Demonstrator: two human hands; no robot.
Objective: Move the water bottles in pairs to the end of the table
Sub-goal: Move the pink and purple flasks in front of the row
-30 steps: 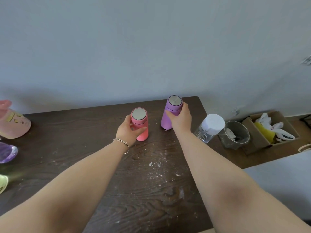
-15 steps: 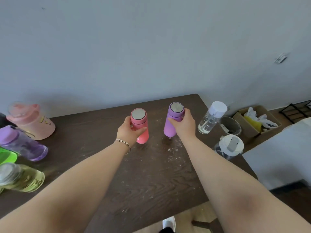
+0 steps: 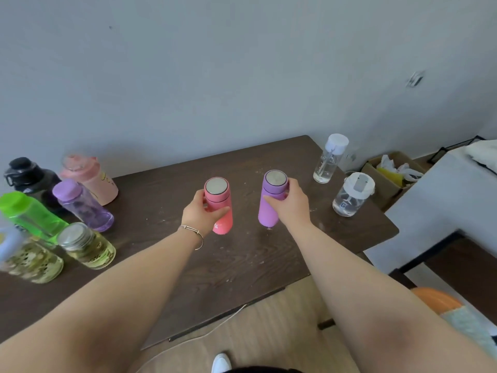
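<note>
**Two small bottles being held in the middle of the surface**

Nearest to the camera, two bare forearms are reaching forward over the dark brown wooden surface [image 3: 242,265]. The left hand [image 3: 200,218], with a thin metal bracelet [image 3: 193,234] on the wrist, is wrapping its grip around the coral-pink metal flask with a silver top [image 3: 219,205]. The right hand [image 3: 291,205] is closing its grip on the upper part of the matte purple metal flask with a silver top [image 3: 270,201]. Both flasks are standing upright, side by side but apart, near the middle of the surface; I cannot tell if their bases are touching the wood.

To the left, a group of other bottles is waiting close together: a clear yellowish jar-like bottle with a metal lid [image 3: 86,246], a bright green plastic bottle [image 3: 29,216], a translucent purple plastic bottle [image 3: 80,204], a pale pink plastic bottle [image 3: 90,179] and a black jug [image 3: 27,176] farthest back.

To the right, near the end of the surface, a short clear bottle with a white flip lid [image 3: 352,195] is standing, and behind it a tall clear bottle with a white cap [image 3: 329,158].
</note>
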